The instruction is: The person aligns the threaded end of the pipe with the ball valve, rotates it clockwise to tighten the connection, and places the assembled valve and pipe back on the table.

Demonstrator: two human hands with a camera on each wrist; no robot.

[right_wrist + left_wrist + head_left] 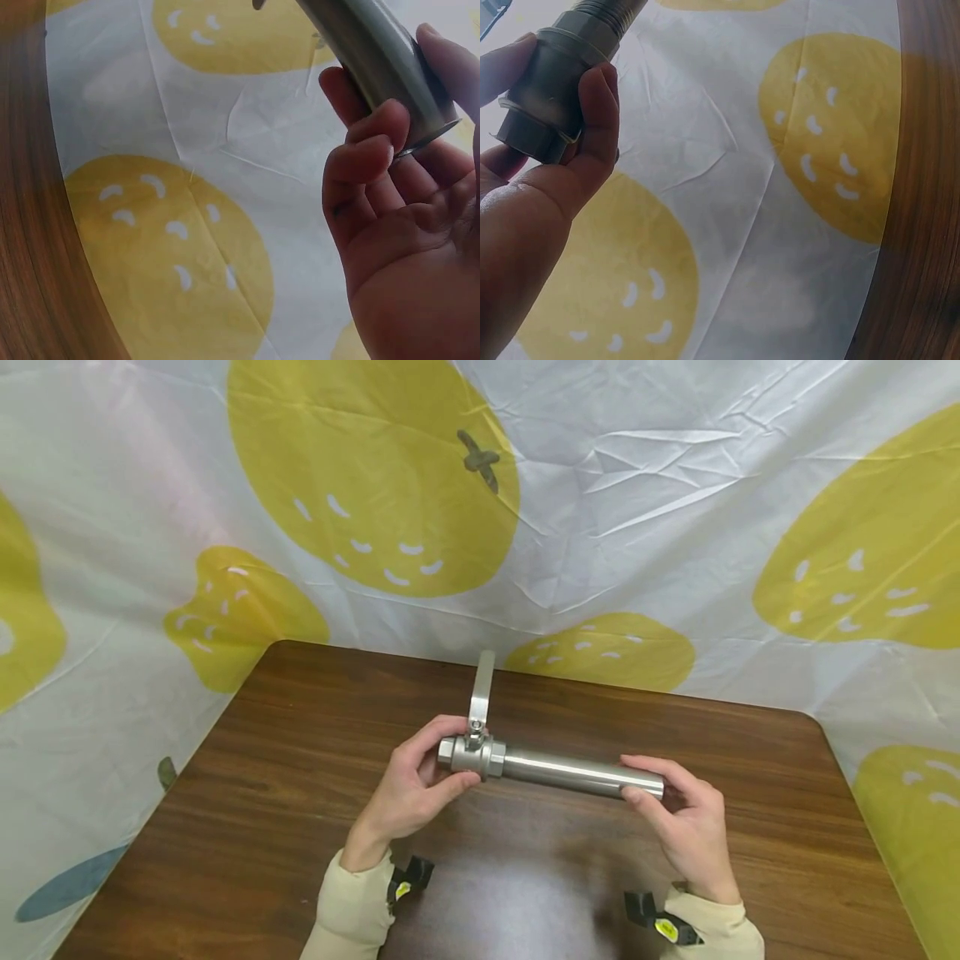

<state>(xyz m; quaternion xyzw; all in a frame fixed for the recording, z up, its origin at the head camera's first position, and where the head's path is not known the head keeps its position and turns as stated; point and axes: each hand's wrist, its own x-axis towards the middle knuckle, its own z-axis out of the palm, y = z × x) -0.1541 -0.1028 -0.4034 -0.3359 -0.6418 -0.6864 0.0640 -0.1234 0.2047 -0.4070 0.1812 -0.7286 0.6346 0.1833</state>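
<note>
Head view: we have a steel valve [464, 757] and a pipe [566, 772] before us, joined end to end over the brown table [292, 785]; they look lifted off it, though we cannot judge the gap.
Long axis: valve and pipe share one straight line running side to side, valve on our left, the pipe's free end slanting slightly closer to us.
Left hand [411, 782]: clamped on the valve, our thumb on the near side, fingers round the far side.
Right hand [692, 822]: grips the pipe's free end between thumb and fingers, well apart from our other hand.
Nearer hand: both touch the piece, one at each end; our left is the closer to the nut [496, 760] where the pipe meets the valve.
Lever [482, 687]: sticks out across the pipe, pointing away from us toward the table's back edge.
Threads [615, 15]: a few show bare just beyond the nut in the left wrist view.
Yellow tags [666, 930]: on our wrist straps [686, 933], marks too small to read; we make out no brand on the metal.
</note>
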